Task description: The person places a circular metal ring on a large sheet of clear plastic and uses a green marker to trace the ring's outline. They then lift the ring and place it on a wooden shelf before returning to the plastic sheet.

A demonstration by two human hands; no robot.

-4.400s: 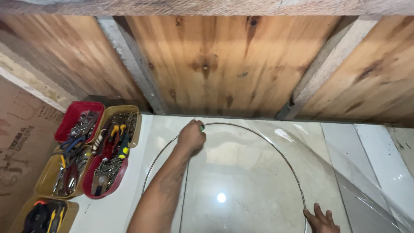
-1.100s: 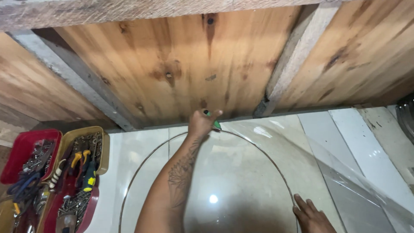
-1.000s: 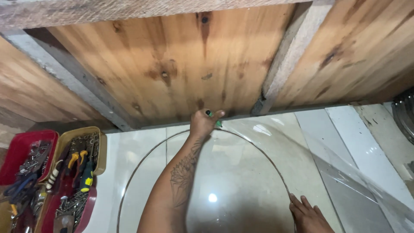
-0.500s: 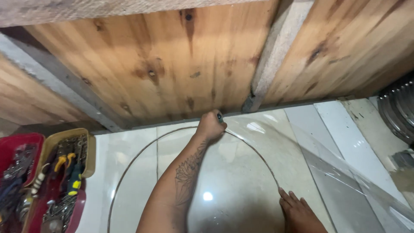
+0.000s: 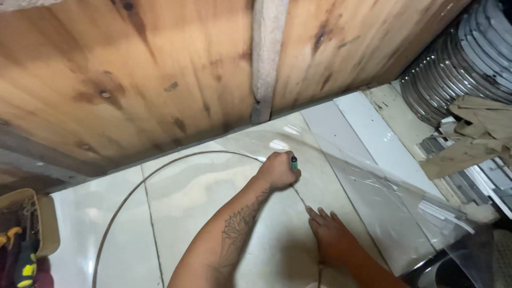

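1. The left hand (image 5: 277,170), at the centre of the frame, is closed in a fist around a small green-tipped cutting tool (image 5: 293,162); only the tool's top shows above the knuckles, its working end hidden beneath the hand.
2. The tool sits on the curved scored line (image 5: 160,172) of a clear plastic sheet (image 5: 384,197) lying flat on the pale tiled floor (image 5: 85,213). The line arcs from the lower left of the frame, over the top centre, and down to the fist.
3. The right hand (image 5: 328,234), lower right of centre, lies palm down with fingers spread flat on the sheet and grips nothing. It rests just below and to the right of the fist, its fingertips near the arc but apart from the tool.
4. Governing relation: past the fist, the arc runs down and right, passing directly beside the right hand's fingertips. The left hand is on the line; the right is the nearer to the stretch lying ahead.
5. The sheet's free corner lifts at the lower right of the frame. A wooden panel (image 5: 133,69) fills the upper frame, and a tray of tools (image 5: 24,234) sits at the left edge.
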